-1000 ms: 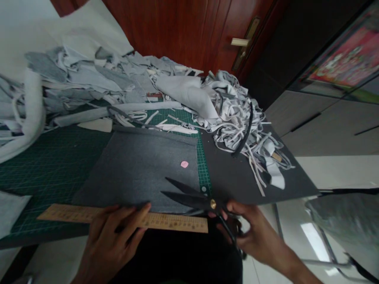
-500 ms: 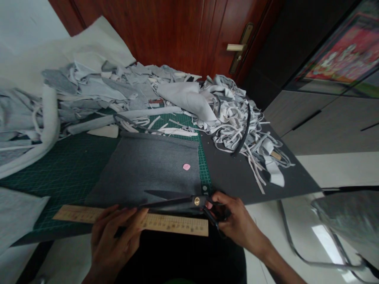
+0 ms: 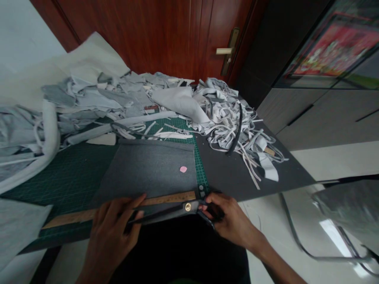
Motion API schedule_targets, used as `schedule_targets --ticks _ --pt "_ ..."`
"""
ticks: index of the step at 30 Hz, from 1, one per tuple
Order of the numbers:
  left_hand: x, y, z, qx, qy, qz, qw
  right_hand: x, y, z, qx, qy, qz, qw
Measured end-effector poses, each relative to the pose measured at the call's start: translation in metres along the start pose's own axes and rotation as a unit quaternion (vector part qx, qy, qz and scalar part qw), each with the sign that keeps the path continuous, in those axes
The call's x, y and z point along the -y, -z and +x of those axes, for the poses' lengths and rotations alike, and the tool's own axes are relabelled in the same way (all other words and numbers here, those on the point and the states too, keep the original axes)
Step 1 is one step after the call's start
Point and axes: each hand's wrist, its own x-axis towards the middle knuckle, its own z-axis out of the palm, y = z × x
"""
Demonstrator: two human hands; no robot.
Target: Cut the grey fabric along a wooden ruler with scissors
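Note:
Dark grey cloth (image 3: pixel 148 169) lies on the green cutting mat (image 3: pixel 68 173) near the table's front edge. Across its near part rests a wooden ruler (image 3: pixel 173 198), partly covered by my left hand (image 3: pixel 114 227). The fingers of that hand are bent over the ruler, and its thumb and forefinger are at the tip end of the black scissors (image 3: pixel 171 212). My right hand (image 3: pixel 227 219) is wrapped round the scissors' handles; the blades look nearly closed and point left. A pink piece (image 3: pixel 183 169) sits on the cloth.
Heaped grey and white fabric scraps (image 3: pixel 103 96) cover the back of the table, with a tangle of strips (image 3: pixel 227 118) at the back right. Light grey cloth (image 3: pixel 22 221) lies at the front left. A chair (image 3: pixel 346 205) stands at the right.
The scissors' blades have closed and come nearer the front edge. The ruler has moved left and away from me, now tilted up to the right. The view has shifted slightly.

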Motion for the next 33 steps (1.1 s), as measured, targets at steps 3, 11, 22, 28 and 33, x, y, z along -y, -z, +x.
schedule_targets --ticks 3,11,22,28,33 --pt "0.002 0.001 0.002 -0.004 0.000 -0.026 1.000 0.001 0.007 0.005 0.011 -0.026 0.031 0.999" --pt "0.009 0.002 0.004 0.001 -0.007 -0.060 0.998 0.012 0.031 0.076 -0.021 0.003 -0.050 0.999" --pt "-0.011 0.009 0.038 0.028 -0.083 -0.096 0.992 0.013 -0.016 0.163 0.112 0.044 -0.221 0.968" --pt "0.012 -0.004 0.049 0.070 -0.096 -0.089 0.989 0.006 -0.031 0.175 0.063 0.004 -0.225 0.972" --pt "0.034 -0.013 0.074 0.094 -0.074 -0.106 0.987 0.000 -0.036 0.201 0.039 -0.027 -0.248 0.968"
